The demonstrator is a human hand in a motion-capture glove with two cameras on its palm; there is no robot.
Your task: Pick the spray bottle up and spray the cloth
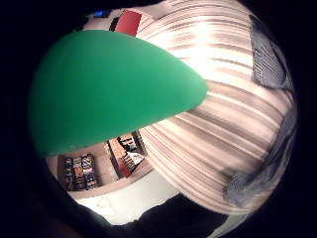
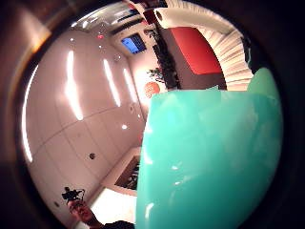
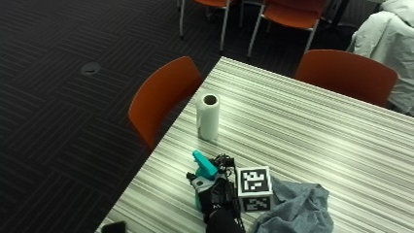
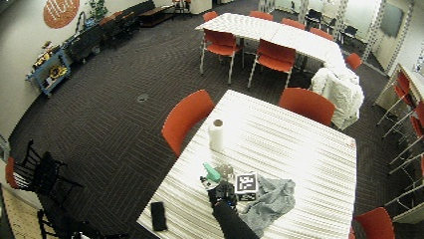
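In the outside view a teal spray bottle point(image 3: 206, 169) stands up out of my gloved right hand point(image 3: 216, 199), near the table's left edge. My fingers are curled round its body, nozzle head above the glove. Its green side point(image 1: 109, 89) and teal side point(image 2: 209, 162) fill much of both palm views. A crumpled grey cloth point(image 3: 298, 209) lies on the striped table point(image 3: 323, 126) just right of my hand; parts of the cloth point(image 1: 267, 54) show in the little finger side view. I cannot tell whether the bottle's base touches the table.
A white paper towel roll point(image 3: 208, 116) stands upright on the table beyond the bottle. An orange chair point(image 3: 162, 99) sits at the left edge, another point(image 3: 346, 73) at the far side. A flat black object point(image 4: 158, 215) lies near the front left corner.
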